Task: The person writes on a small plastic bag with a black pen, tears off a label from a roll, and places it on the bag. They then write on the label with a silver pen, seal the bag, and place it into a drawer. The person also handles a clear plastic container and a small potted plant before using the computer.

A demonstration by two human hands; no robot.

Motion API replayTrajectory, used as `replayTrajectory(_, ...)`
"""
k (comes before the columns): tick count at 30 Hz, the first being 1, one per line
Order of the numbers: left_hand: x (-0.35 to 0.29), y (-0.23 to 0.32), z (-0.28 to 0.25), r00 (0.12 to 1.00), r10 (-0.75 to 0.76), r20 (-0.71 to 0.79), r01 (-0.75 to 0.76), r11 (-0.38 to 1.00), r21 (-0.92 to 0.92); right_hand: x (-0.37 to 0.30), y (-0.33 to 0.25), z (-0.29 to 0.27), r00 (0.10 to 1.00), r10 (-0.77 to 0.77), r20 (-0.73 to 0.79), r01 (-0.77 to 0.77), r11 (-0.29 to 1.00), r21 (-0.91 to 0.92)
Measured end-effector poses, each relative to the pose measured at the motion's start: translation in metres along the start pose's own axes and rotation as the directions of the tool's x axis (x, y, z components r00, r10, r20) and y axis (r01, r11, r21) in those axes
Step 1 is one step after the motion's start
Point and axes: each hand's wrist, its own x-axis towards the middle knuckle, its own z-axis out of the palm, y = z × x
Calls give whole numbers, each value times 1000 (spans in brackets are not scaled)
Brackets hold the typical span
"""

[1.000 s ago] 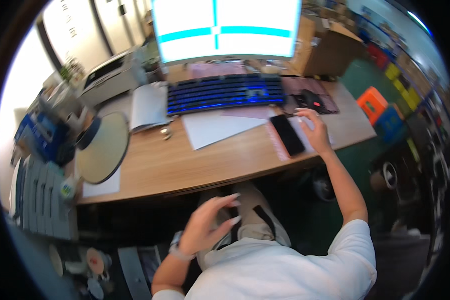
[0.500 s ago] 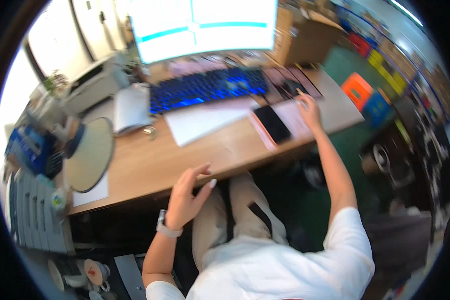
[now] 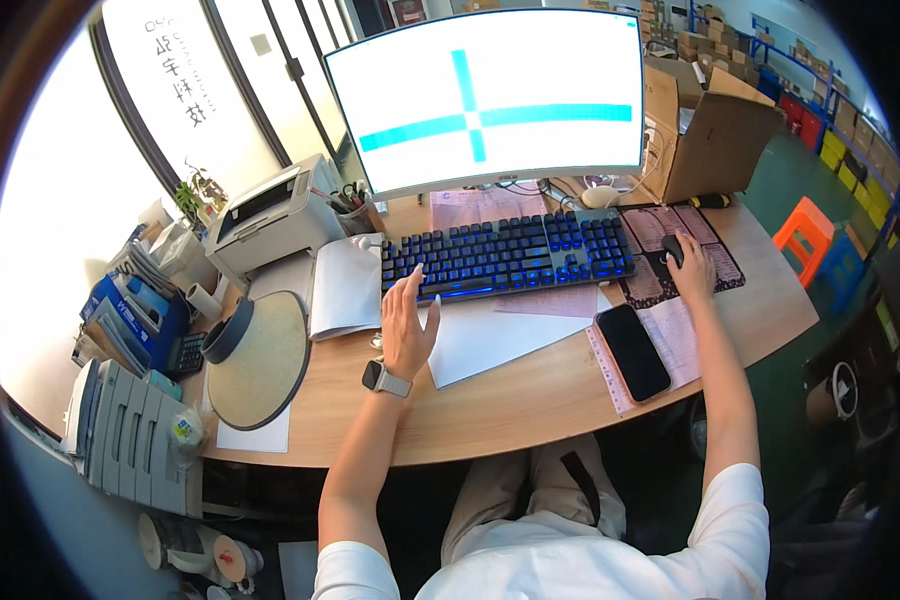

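Note:
My left hand (image 3: 407,325), with a watch (image 3: 386,378) on its wrist, is over the front left part of a black keyboard (image 3: 510,255) lit in blue. Its fingers are stretched and apart, and nothing is in them. Whether the fingertips touch the keys I cannot tell. My right hand (image 3: 696,272) rests around a small black computer mouse (image 3: 674,250) on a dark patterned mouse pad (image 3: 725,262). White paper (image 3: 500,340) lies in front of the keyboard. A phone with a dark screen (image 3: 634,352) lies on pink sheets (image 3: 673,335) beside my right forearm.
A large monitor (image 3: 530,75) stands behind the keyboard, with an open cardboard box (image 3: 720,145) to its right. To the left are a printer (image 3: 275,220), a pen holder (image 3: 358,215), a sun visor (image 3: 260,365) and grey drawers (image 3: 120,435). An orange stool (image 3: 803,240) stands beyond the desk.
My left hand has moved from the desk's front edge up to the keyboard. The right hand has closed around the mouse. The view has shifted, showing more of the monitor.

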Motion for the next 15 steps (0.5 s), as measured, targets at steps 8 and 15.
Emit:
replayTrajectory(8,2,-3,1,993,-103,60,101,994,38,7,8,7,999,34,6,-34,999,-39)
replayTrajectory(15,2,1,6,989,-79,128,80,997,-2,2,2,0,999,-32,37,35,996,-88)
